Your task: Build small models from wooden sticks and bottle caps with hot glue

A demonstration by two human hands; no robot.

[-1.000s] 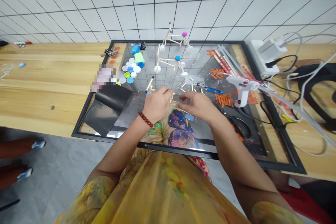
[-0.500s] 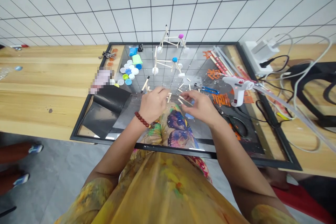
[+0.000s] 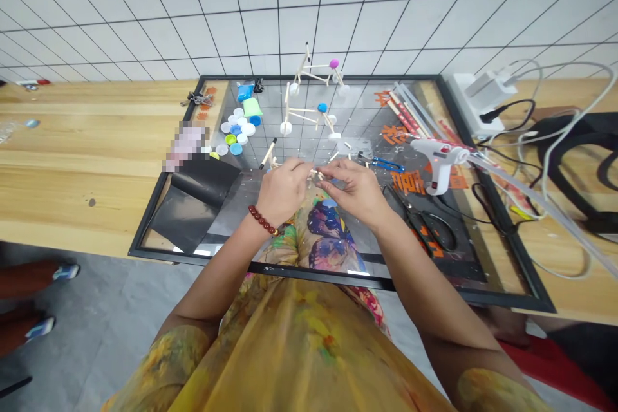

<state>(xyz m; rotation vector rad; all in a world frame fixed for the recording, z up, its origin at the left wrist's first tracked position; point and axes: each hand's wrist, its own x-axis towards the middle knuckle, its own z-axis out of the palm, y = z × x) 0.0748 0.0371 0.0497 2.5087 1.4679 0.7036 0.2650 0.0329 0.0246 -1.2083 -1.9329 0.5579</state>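
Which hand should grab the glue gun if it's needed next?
Probably the right hand: the glue gun lies on that side, nearer to it than to the left hand. Both hands look busy with small sticks, so the right would need freeing.

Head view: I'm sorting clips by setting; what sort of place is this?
Probably a craft workshop or classroom: a white plastic glue gun, black-handled scissors and pale stick models suggest it.

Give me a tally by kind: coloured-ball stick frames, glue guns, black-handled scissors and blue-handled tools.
Stick frames: 2 (one magenta-balled frame, one blue-balled frame)
Glue gun: 1
Black-handled scissors: 1
Blue-handled tool: 1
Total: 5
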